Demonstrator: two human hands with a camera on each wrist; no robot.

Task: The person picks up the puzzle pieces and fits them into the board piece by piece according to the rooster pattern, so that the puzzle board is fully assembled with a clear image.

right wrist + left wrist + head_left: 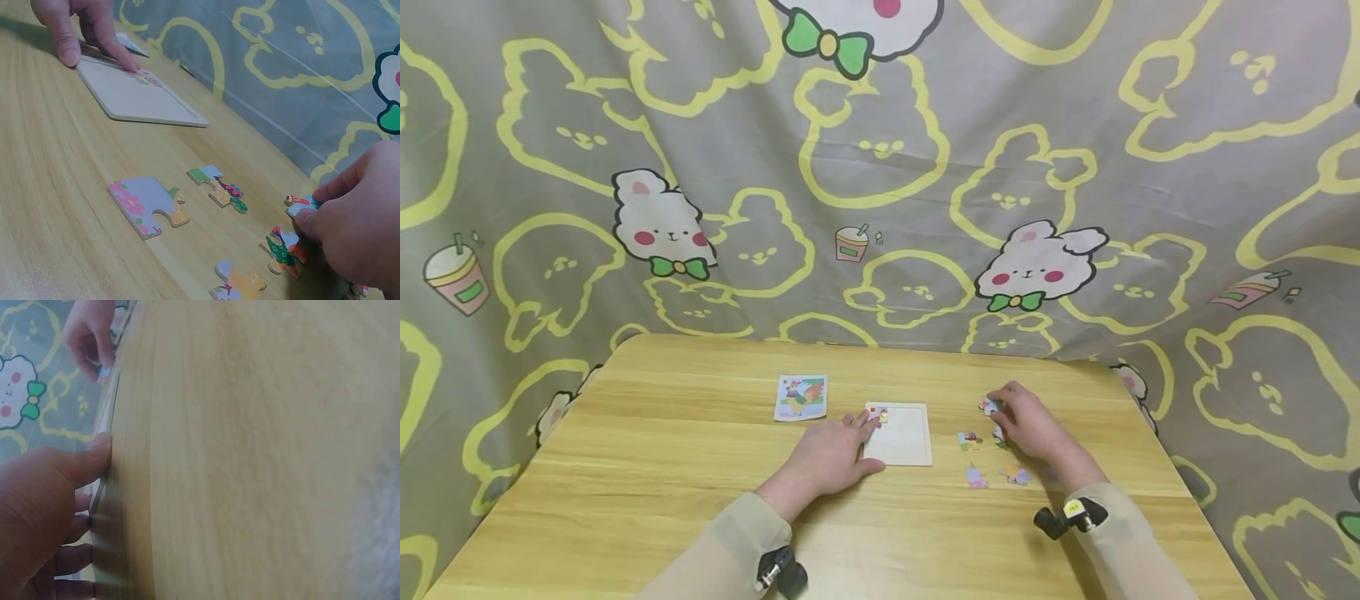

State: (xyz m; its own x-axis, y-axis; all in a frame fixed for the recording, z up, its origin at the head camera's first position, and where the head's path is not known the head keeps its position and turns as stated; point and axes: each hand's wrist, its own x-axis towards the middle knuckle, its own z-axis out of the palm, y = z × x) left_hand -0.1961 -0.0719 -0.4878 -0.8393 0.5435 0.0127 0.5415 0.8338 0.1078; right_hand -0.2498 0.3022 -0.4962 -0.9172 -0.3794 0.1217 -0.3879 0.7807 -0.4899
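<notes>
A white square puzzle tray [906, 448] lies on the table, with one coloured puzzle piece [881, 414] in its far left corner. My left hand [829, 454] rests along the tray's left side. Its index fingertip touches that corner piece, and the thumb lies at the near left corner. Farther right, my right hand [1032, 423] pinches a puzzle piece with blue and red parts [302, 206] between thumb and index finger, at or just above the table. Beside that hand lies a piece with green and red [285, 251], partly covered in the head view.
Between tray and right hand lie a lilac piece with pink flowers [134, 203] and a multicoloured piece [970, 441]. A yellow and lilac piece [1016, 474] is nearer me. A bird picture card [801, 397] lies left of the tray. Patterned cloth [880, 283] hangs behind the table.
</notes>
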